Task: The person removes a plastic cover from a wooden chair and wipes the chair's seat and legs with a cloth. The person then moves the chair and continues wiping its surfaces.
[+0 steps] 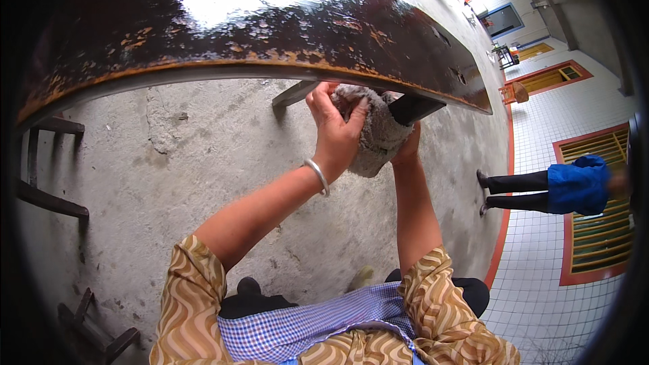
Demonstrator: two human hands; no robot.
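Note:
A worn, dark-varnished wooden bench or table top [314,35] spans the upper view, its front edge chipped to bare orange wood. Beneath its right part, a grey towelling cloth [377,134] is wrapped against a dark wooden leg [418,107]. My left hand [337,126], with a silver bangle at the wrist, grips the cloth's left side, fingers bent. Behind the cloth and leg is my right hand [409,144], touching the cloth; its fingers are mostly hidden. Another wooden leg [296,93] shows farther left under the top.
Dark wooden stool legs [53,197] stand at the left, and more dark wooden pieces [101,329] lie lower left. Concrete floor [228,152] spreads below. At the right, a person in a blue jacket [578,185] stands near a white-tiled wall [532,243] with a barred window [601,233].

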